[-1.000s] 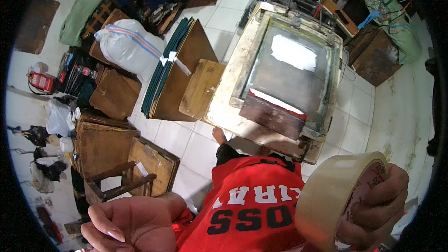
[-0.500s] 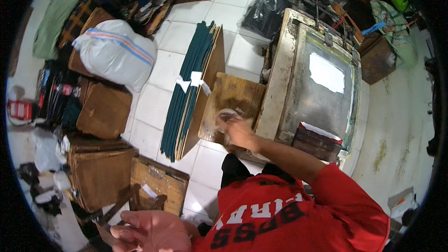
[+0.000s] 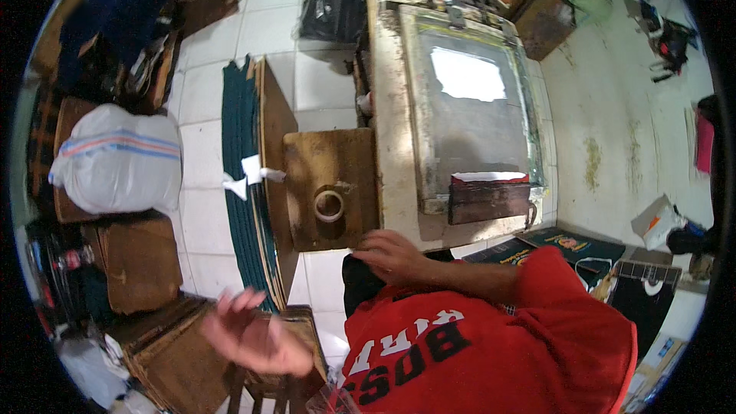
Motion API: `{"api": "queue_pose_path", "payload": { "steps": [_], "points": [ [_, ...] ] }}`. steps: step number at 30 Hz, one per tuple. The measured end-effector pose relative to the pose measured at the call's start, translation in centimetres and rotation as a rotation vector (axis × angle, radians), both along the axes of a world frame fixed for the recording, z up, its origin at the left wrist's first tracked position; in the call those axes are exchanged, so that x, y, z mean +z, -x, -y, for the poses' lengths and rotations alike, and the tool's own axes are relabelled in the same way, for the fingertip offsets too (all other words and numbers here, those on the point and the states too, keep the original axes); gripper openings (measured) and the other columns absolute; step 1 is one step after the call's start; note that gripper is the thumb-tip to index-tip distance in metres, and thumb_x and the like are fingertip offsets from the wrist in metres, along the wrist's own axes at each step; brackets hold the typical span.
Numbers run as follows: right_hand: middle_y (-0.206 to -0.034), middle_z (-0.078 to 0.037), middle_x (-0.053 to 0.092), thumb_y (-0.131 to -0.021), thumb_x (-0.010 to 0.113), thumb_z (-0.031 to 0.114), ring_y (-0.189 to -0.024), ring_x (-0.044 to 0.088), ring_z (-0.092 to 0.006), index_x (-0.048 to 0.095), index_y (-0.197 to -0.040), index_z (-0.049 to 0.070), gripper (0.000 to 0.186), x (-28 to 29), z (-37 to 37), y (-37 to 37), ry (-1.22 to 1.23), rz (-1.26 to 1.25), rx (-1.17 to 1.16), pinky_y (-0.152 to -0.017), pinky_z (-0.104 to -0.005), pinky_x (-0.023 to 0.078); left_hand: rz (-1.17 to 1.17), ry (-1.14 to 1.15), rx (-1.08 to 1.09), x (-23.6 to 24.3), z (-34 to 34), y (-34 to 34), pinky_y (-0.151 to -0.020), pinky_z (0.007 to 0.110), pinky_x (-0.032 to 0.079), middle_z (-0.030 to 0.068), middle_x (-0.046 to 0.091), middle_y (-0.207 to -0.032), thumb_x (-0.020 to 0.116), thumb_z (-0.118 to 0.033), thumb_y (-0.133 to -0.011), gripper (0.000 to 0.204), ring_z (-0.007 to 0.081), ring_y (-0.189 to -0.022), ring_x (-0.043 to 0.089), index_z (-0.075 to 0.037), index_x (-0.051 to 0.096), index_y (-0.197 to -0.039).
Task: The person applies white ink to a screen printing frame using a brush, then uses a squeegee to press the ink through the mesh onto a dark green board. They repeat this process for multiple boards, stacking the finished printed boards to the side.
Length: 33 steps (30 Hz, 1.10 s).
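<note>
A roll of pale tape (image 3: 330,205) lies flat on a small brown wooden board (image 3: 307,161) in front of me. My right hand (image 3: 392,254) hovers just below the roll at the board's near edge, fingers loosely spread and holding nothing. My left hand (image 3: 247,331) is lower left, blurred, open with fingers apart, above a wooden stool (image 3: 157,353). My red shirt (image 3: 491,345) fills the bottom of the view.
A stained printing table with a framed screen (image 3: 468,107) stands right of the board, a dark squeegee (image 3: 491,198) at its near end. A stack of dark green cloth (image 3: 239,146) lies left of the board. A white sack (image 3: 115,161), wooden stools and a black bag (image 3: 330,0) stand around on white tiles.
My right hand held the tape roll up close, reached out and set it on the brown board, then let go and drew back. My left hand rose slightly.
</note>
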State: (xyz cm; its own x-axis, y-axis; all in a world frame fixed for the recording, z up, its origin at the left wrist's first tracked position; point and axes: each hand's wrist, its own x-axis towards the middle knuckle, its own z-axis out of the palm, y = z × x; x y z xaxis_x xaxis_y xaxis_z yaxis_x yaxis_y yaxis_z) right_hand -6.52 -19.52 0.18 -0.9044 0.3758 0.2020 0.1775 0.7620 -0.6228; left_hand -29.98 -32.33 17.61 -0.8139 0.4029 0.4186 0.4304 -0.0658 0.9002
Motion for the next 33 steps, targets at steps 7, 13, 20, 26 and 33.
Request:
{"api": "queue_pose_path", "payload": {
  "steps": [7,13,20,26,33],
  "points": [
    [-0.135,-0.017,0.051,-0.071,0.074,0.011,-0.128,0.049,-0.0404,0.055,-0.142,0.011,0.074,4.4,-3.7,-21.7,-0.459,0.248,-0.925,-0.108,-0.055,0.038,0.879,0.499,-0.76,-16.4,-9.4,-9.6,-0.104,0.035,0.049,0.0134,0.062,-0.133,0.063,-0.007,-0.102,0.047,0.021,-0.121,0.062,0.001,0.048,-0.146],
    [-0.14,-0.008,0.052,-0.087,0.064,0.009,-0.127,0.051,-0.0325,0.064,-0.137,0.031,0.055,0.3,-8.1,-25.9,-0.656,0.214,-0.824,-0.104,-0.0511,0.043,1.551,0.354,-0.839,-23.0,-15.4,-15.7,-0.083,0.035,0.05,0.0063,0.063,-0.108,0.053,-0.043,-0.107,0.046,0.0196,-0.093,0.061,-0.004,0.058,-0.129],
    [-0.129,0.001,0.061,-0.081,0.072,0.016,-0.117,0.057,-0.0288,0.067,-0.134,0.036,0.057,2.3,-8.5,-27.3,-0.611,0.128,-0.867,-0.096,-0.0506,0.046,1.426,0.555,-0.57,-19.1,-18.0,-17.8,-0.073,0.038,0.05,0.0062,0.061,-0.092,0.049,-0.057,-0.104,0.054,0.025,-0.083,0.058,-0.005,0.061,-0.111],
    [-0.131,0.003,0.061,-0.081,0.076,0.015,-0.122,0.053,-0.0272,0.073,-0.127,0.027,0.047,11.5,-13.6,-28.9,-0.837,-0.174,-0.955,-0.098,-0.0482,0.04,1.41,0.417,-0.478,-9.0,-18.2,-18.0,-0.074,0.042,0.052,0.0119,0.064,-0.099,0.052,-0.051,-0.1,0.046,0.0275,-0.081,0.062,-0.007,0.061,-0.108],
    [-0.134,-0.003,0.062,-0.073,0.067,0.012,-0.125,0.053,-0.0306,0.07,-0.135,0.023,0.063,30.3,-25.4,-28.0,-0.85,-0.401,-0.829,-0.104,-0.0523,0.037,1.298,-0.307,-0.76,9.2,-22.9,-17.9,-0.087,0.046,0.058,0.0191,0.071,-0.11,0.062,-0.02,-0.093,0.03,0.035,-0.096,0.07,0.002,0.065,-0.113]
  ]
}}
